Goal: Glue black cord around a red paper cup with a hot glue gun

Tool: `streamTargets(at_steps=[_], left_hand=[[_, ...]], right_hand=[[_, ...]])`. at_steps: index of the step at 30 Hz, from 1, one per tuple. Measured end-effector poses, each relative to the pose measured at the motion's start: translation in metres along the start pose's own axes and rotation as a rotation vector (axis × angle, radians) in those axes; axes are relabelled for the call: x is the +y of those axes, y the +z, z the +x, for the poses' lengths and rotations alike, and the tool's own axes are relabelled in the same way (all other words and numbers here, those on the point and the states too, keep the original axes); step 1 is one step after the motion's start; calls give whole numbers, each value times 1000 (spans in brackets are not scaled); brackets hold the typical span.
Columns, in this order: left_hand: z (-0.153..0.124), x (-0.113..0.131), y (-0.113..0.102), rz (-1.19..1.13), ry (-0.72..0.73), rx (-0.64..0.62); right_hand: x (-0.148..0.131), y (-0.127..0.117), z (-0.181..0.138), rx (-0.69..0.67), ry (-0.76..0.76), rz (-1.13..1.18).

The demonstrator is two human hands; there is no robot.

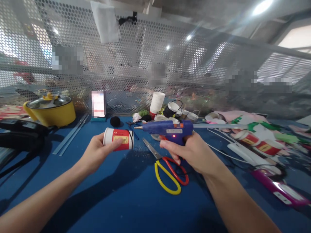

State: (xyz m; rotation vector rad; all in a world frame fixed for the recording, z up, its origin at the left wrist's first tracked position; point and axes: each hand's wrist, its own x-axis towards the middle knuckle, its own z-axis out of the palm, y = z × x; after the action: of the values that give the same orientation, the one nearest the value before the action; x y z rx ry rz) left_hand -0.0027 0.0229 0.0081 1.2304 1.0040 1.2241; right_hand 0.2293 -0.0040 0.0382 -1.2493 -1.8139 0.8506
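Paper cup (118,139): red and white, held on its side in the air above the middle of the desk (116,207). The end with a dark band is turned toward the gun.
Scissors (167,171): yellow and red handles, lying flat on the blue desk top just nearer than the hands. The blades point toward the far edge, below the gap between cup and gun.
Left hand (97,155): closed round the cup, thumb over its near side, fingers under and behind it.
Right hand (194,152): wrapped round the grip of the gun, fingers curled across its front. Whether the trigger is squeezed I cannot tell.
Glue gun (167,128): blue, held level, with a red lamp lit on its side. Its metal nozzle (138,127) points left at the banded end of the cup, close but not touching.
Step in hand: by the look of it, lining nozzle and cup up. No glue shows at the tip or on the cup.
Next move calls for: as I judge it, a steady cup, the tip brought to one chosen spot, and fingers kept off the hot metal.
Right edge: more red and white cups (267,148) lying among paper scraps.
Left edge: a black bag (21,132), and a yellow pot (50,113) with a glass lid toward the far left corner.
Far edge: a stack of white cups (157,103), a propped phone (98,104), and a black pompom (115,121) just before it.
Beyond the desk: a perforated metal screen (145,58).
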Motion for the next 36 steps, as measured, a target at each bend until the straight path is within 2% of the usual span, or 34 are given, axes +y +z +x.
streamTargets(at_steps=[13,36], left_hand=[[-2,-1,4,8,11,48],[-1,-1,2,55,25,71]], right_hand=[[-10,4,-6,37,-39,-283],[-11,4,-7,27,-15,-310]])
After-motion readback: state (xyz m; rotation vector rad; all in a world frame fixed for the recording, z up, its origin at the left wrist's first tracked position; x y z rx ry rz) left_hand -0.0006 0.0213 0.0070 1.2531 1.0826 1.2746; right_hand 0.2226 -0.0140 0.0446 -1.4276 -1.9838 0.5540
